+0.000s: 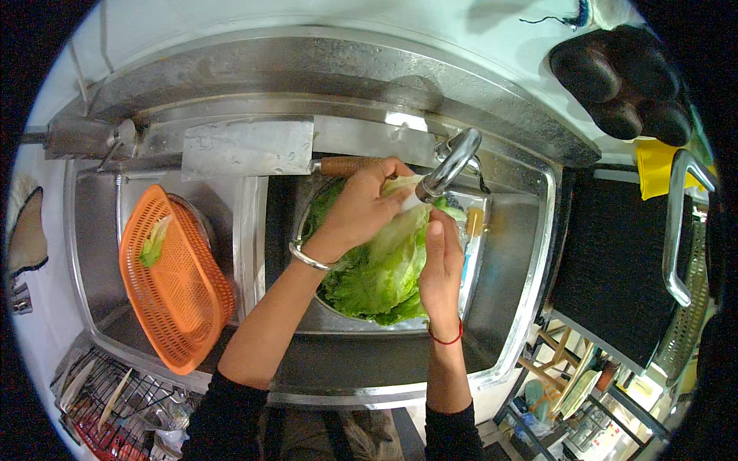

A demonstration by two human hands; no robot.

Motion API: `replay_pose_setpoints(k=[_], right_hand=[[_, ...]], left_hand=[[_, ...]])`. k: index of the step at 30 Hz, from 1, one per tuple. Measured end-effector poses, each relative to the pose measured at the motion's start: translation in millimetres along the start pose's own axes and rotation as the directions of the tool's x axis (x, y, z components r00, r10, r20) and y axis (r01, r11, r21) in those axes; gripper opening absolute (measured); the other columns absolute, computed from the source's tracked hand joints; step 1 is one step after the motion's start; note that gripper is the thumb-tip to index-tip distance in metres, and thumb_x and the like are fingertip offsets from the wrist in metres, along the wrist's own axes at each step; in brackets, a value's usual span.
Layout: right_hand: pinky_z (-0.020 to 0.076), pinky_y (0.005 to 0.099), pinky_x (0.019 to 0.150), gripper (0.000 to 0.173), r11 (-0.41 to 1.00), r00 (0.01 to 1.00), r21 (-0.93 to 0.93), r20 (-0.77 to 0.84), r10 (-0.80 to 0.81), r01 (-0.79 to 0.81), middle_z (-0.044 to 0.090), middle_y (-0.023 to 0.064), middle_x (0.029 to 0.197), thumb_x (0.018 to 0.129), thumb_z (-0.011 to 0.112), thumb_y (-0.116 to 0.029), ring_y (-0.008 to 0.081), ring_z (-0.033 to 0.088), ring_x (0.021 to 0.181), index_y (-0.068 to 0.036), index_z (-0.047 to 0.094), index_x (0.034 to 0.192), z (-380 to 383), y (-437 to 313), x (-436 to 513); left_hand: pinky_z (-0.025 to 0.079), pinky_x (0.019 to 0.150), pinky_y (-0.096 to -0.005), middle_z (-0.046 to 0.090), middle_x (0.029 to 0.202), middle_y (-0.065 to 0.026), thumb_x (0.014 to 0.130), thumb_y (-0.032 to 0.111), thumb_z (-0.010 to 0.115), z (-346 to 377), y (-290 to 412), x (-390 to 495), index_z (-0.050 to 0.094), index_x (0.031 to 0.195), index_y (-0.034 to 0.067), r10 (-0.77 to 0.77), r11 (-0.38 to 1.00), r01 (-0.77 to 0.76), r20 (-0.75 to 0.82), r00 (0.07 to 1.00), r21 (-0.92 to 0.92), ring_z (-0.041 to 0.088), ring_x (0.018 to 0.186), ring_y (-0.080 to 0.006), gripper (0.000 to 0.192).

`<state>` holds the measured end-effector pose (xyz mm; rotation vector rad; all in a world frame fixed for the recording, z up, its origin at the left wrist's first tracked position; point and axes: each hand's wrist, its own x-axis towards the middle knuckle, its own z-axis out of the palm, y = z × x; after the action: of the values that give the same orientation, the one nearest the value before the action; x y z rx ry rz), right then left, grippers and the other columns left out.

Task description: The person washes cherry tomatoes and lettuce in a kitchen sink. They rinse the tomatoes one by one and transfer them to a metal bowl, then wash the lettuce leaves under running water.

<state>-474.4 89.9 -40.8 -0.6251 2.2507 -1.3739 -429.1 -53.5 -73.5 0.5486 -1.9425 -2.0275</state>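
Under the curved metal faucet (pixel 452 164), my left hand (pixel 366 204) grips the upper end of a green lettuce leaf (pixel 403 236), its fingers close to the spout. My right hand (pixel 443 265) is at the right side of the same leaf, thumb up along its edge. Below lies a bowl heaped with lettuce leaves (pixel 360 291), in the right basin of a steel sink. An orange perforated plastic basket (pixel 179 288) rests tilted in the left basin, with a small lettuce piece (pixel 154 242) inside.
A wide-bladed cleaver (pixel 248 147) with a wooden handle lies along the sink's back ledge, just behind my left hand. A wire dish rack (pixel 124 403) stands at lower left. A black countertop surface (pixel 620 265) is right of the sink; a yellow cloth (pixel 654 170) hangs beyond it.
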Motion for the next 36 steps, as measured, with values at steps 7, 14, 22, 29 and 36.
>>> replay_pose_setpoints(k=[7,14,22,29,36], right_hand=[[0.0356,0.0180,0.056,0.015,0.902,0.990,0.413,0.002,0.140,-0.128,0.053,-0.0033,0.076,0.090,0.050,-0.017,0.0033,0.043,0.065,-0.003,0.057,0.091,12,-5,23],[0.0357,0.0180,0.047,0.014,0.829,0.954,0.486,0.040,0.296,-0.277,0.051,-0.0032,0.066,0.089,0.052,-0.017,0.0034,0.044,0.055,-0.004,0.057,0.088,14,-22,28],[0.0438,0.0199,0.058,0.015,0.802,0.912,0.435,0.212,0.351,-0.410,0.057,-0.0001,0.078,0.085,0.056,-0.010,0.0058,0.051,0.064,-0.003,0.055,0.098,20,-33,30],[0.0405,0.0200,0.072,0.015,0.839,0.953,0.454,0.186,0.240,-0.300,0.058,0.0000,0.091,0.084,0.053,-0.006,0.0061,0.050,0.082,-0.003,0.056,0.099,3,-16,30],[0.0441,0.0238,0.075,0.012,0.641,0.938,0.697,0.143,0.315,-0.321,0.060,0.0010,0.089,0.086,0.055,-0.013,0.0086,0.055,0.081,-0.006,0.058,0.095,-14,-10,33]], left_hand=[[0.043,0.074,-0.0348,0.058,0.078,-0.0087,0.076,0.008,0.055,9,8,-4,0.052,0.090,0.003,-0.053,0.900,0.039,0.021,0.998,0.434,0.056,0.081,-0.0259,0.015],[0.037,0.091,-0.0346,0.051,0.107,-0.0137,0.077,0.019,0.059,-4,20,-33,0.048,0.109,0.005,0.328,0.834,-0.231,-0.114,0.938,0.501,0.049,0.100,-0.0293,0.036],[0.039,0.090,-0.0323,0.053,0.109,-0.0079,0.080,0.023,0.062,-11,12,-56,0.047,0.116,0.004,-0.032,0.996,0.039,-0.091,0.995,0.080,0.051,0.100,-0.0206,0.043],[0.041,0.080,-0.0230,0.052,0.104,-0.0002,0.087,0.022,0.052,-5,7,-43,0.046,0.117,0.002,-0.268,0.685,0.330,0.197,0.943,-0.649,0.048,0.092,-0.0060,0.036],[0.043,0.075,-0.0248,0.056,0.092,-0.0005,0.086,0.019,0.054,3,2,-34,0.053,0.102,0.004,-0.295,0.851,0.311,0.105,0.950,-0.424,0.052,0.084,-0.0087,0.022]])
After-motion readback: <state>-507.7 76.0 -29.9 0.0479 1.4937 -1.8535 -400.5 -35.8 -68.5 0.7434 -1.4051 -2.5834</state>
